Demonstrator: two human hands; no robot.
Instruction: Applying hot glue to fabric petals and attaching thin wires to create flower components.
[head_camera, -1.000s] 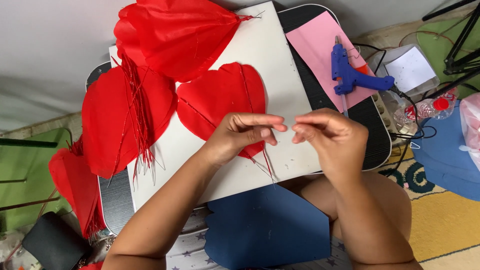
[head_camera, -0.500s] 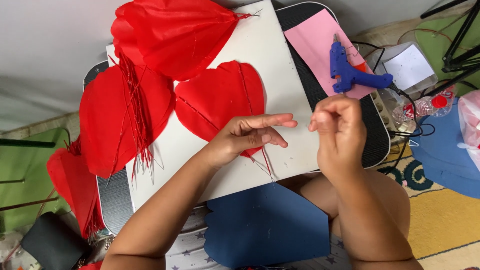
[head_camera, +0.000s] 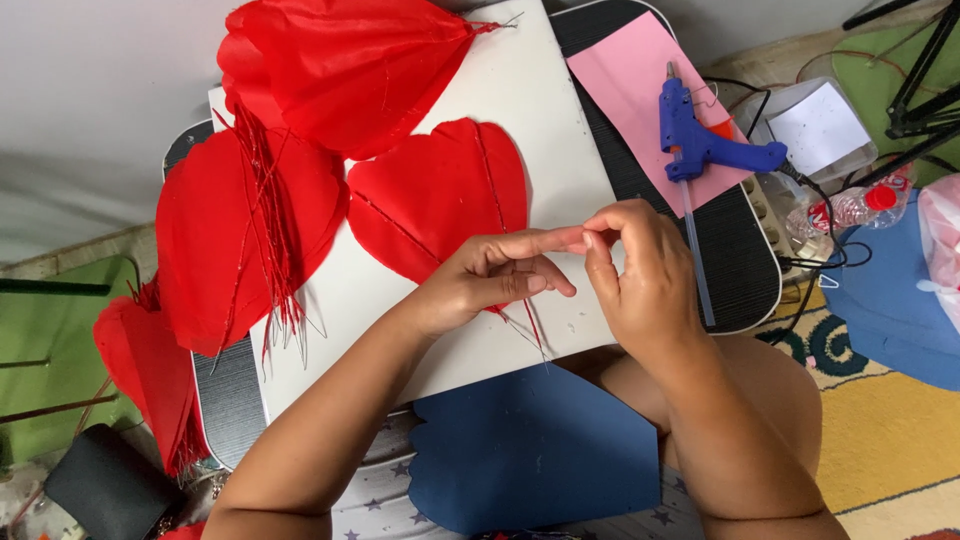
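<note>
The red heart-shaped petal (head_camera: 440, 195), thin with wire ribs, is lying on the white board (head_camera: 540, 100) just beyond both hands, while the left hand (head_camera: 480, 285) and right hand (head_camera: 640, 275) are pinching together, perhaps on a fine wire.

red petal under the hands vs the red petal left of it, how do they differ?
The petal under the hands lies flat and single on the white board, with thin wires along it; the left petal hangs over the board's edge with a bundle of wires across it. The left hand rests on the first; nothing touches the second. Both are red, rounded fabric.
</note>
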